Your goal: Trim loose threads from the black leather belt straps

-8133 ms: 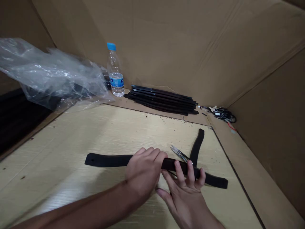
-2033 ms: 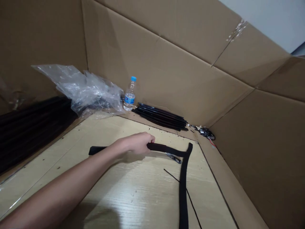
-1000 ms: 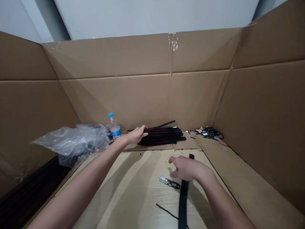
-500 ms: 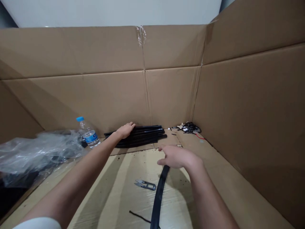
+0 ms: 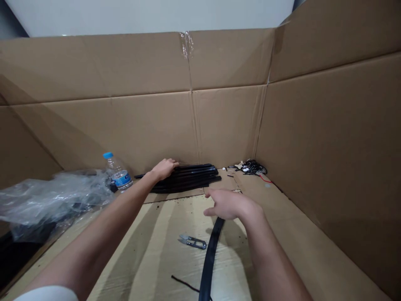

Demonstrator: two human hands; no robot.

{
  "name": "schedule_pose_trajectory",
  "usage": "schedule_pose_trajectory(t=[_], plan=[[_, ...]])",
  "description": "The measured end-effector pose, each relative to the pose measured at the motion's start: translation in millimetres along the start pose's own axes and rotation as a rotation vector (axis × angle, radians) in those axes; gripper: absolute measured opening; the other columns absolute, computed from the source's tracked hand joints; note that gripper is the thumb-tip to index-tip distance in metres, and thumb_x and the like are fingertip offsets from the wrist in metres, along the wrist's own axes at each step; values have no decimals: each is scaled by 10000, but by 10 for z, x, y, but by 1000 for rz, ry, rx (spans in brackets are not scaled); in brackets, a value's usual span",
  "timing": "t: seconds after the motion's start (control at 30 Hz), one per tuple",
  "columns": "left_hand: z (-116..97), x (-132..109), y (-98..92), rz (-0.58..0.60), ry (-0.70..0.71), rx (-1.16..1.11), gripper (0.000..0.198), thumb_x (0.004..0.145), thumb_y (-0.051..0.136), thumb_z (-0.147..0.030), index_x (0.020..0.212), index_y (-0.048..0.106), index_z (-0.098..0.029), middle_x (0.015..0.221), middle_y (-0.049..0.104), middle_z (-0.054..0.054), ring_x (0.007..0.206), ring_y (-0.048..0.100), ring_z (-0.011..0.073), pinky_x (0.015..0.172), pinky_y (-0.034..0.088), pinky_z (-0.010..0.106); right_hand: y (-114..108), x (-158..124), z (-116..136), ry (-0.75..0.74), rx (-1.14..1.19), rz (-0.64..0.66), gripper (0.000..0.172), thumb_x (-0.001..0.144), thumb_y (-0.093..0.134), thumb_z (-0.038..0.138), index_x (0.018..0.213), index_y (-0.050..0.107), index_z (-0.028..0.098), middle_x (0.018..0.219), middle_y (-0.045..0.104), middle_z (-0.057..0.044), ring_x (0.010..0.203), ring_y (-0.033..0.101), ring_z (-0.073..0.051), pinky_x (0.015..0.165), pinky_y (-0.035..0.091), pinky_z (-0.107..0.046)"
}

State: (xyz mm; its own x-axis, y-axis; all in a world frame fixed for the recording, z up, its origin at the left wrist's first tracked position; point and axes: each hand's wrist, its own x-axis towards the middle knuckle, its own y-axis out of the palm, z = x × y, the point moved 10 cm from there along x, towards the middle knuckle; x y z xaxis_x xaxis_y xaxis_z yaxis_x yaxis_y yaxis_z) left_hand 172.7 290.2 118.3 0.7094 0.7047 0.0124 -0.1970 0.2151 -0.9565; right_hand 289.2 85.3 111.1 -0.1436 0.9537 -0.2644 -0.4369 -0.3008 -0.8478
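1. Left hand: palm down on the left end of a stack of flat black strips. Fingers lie open across the top of the stack, not closed around it. One strip end pokes out past the hand on the stack's left.
2. Right hand: in the air in front of the stack, palm down. Fingers spread, open, holding nothing. Hand sits just above the upper end of a loose black strip; contact between them cannot be told from this view.
3. Loose strip: lies on a pale board in front of the stack, running toward the wearer and cut off by the lower frame edge.
4. Steel thread snips: on the board in front of the stack, just left of the loose strip, apart from both hands.
5. Thin black cord: on the board, further in front of the stack than the snips.
6. Left of the stack: clear water bottle with a blue cap, upright, beside a crumpled plastic bag.
7. Right of the stack: tangle of small dark wires, with a red wire trailing from it.
8. Behind the stack: folded cardboard wall.
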Motion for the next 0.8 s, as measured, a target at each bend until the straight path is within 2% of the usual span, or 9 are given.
schedule_pose_trajectory(t=[0.2, 0.4, 0.5, 0.8], plan=[[76, -39, -6, 59, 22, -51, 304, 906, 565, -286, 1186, 569, -169, 1213, 587, 96, 1085, 576, 243, 909, 493, 467, 15, 31, -31, 5, -9, 4, 595, 788, 632, 391, 1328, 505, 176, 1209, 666, -155, 1044, 643, -318, 828, 486, -385], [290, -78, 82, 128, -166, -48, 289, 909, 562, -309, 1154, 577, -158, 1147, 611, 90, 962, 621, 209, 814, 540, 409, 7, 19, -24, 4, -13, 2, 594, 784, 622, 402, 1322, 514, 177, 1210, 666, -153, 1048, 641, -319, 826, 484, -382], [309, -84, 87, 125, -215, -37, 293, 910, 561, -311, 1162, 574, -163, 1157, 606, 91, 967, 619, 211, 814, 540, 408, -5, 12, -29, 7, -17, -6, 598, 781, 625, 408, 1320, 515, 174, 1207, 665, -160, 1042, 642, -325, 815, 487, -385], [185, -81, 104, 109, -115, -97, 288, 907, 565, -305, 1156, 579, -161, 1172, 602, 92, 999, 610, 219, 845, 527, 426, -39, -17, -23, 10, -16, -4, 575, 787, 632, 387, 1308, 524, 168, 1234, 649, -161, 1059, 639, -311, 838, 482, -367]])
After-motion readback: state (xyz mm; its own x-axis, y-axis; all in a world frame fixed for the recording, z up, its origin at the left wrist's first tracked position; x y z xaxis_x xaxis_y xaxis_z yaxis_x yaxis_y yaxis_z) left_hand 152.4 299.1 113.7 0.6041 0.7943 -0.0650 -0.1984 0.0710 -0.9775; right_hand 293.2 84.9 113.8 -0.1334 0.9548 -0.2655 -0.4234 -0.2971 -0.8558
